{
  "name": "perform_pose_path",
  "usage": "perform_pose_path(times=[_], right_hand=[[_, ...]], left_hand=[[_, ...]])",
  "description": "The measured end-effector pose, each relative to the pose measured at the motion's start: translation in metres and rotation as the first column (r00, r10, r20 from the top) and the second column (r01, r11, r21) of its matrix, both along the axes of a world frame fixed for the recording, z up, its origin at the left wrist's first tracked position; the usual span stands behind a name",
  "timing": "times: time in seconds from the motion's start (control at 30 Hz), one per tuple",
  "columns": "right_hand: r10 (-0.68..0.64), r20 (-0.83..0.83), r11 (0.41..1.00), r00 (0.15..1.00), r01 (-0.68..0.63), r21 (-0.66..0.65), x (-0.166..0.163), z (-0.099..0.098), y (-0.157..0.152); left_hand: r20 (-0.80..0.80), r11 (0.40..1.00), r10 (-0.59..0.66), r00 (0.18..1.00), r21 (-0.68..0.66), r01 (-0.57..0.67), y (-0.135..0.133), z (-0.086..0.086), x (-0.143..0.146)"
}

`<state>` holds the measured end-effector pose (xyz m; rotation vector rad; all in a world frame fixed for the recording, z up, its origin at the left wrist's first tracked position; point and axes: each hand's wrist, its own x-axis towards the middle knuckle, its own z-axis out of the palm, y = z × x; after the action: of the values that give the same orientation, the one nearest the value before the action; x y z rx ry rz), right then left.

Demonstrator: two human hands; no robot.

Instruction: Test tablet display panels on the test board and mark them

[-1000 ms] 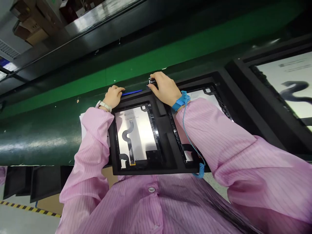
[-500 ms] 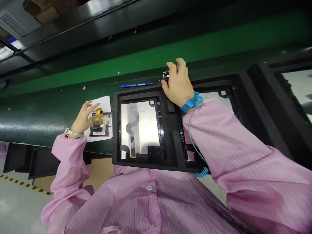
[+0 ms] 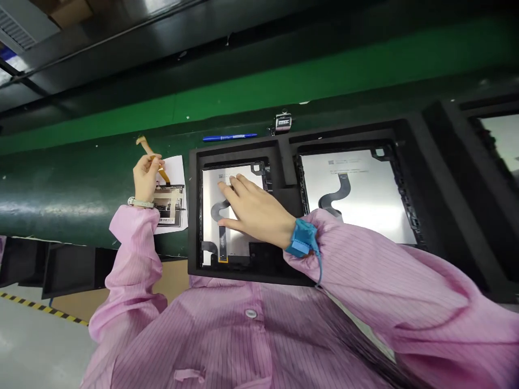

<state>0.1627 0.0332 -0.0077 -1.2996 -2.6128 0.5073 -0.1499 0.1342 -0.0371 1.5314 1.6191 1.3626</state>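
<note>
My left hand (image 3: 146, 177) is closed, thumb and fingers pinching an orange flex cable (image 3: 164, 174). A brown end of the cable sticks up beyond the fingers. Its lower end meets a small black-framed electronic module (image 3: 172, 202), which lies on a white paper sheet (image 3: 176, 165) and is partly covered by my hand. With fingers spread, my right hand (image 3: 259, 213) is over the left display panel (image 3: 211, 183) in a black foam tray (image 3: 286, 167); whether it touches the panel I cannot tell. A grey curved ribbon cable (image 3: 219, 210) runs down that panel, partly under my fingers.
A second display panel (image 3: 365, 189) lies in the tray's right recess, partly behind my sleeve. Behind the tray are a blue pen (image 3: 229, 137) and a metal tally counter (image 3: 283, 122). Another tray with a panel (image 3: 503, 138) stands at far right. Black bins (image 3: 68, 267) sit below the bench.
My right hand has left the tally counter and come down over the left panel. My left hand has shifted up and now pinches the orange cable, whose end is lifted.
</note>
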Motion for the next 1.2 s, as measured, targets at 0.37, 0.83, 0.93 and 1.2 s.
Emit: perform_pose_path(times=[0.37, 0.83, 0.93, 1.2], right_hand=[[-0.055, -0.038, 0.998, 0.998, 0.055, -0.007, -0.005, -0.002, -0.019], [-0.365, -0.573, 0.872, 0.734, 0.054, -0.486, -0.005, -0.004, -0.017], [-0.429, -0.628, 0.845, 0.649, 0.041, -0.534, -0.006, -0.009, -0.017], [-0.177, -0.245, 0.981, 0.953, 0.152, -0.119, -0.008, -0.017, -0.027]], left_hand=[[-0.083, 0.994, -0.107, 0.991, -0.044, 0.104, -0.001, 0.003, 0.018], [-0.170, 0.924, -0.368, 0.914, -0.175, 0.340, -0.019, 0.012, -0.008], [-0.203, 0.894, -0.430, 0.879, -0.229, 0.385, -0.025, 0.016, -0.017], [-0.117, 0.933, -0.343, 0.932, -0.160, 0.323, -0.024, 0.008, 0.003]])
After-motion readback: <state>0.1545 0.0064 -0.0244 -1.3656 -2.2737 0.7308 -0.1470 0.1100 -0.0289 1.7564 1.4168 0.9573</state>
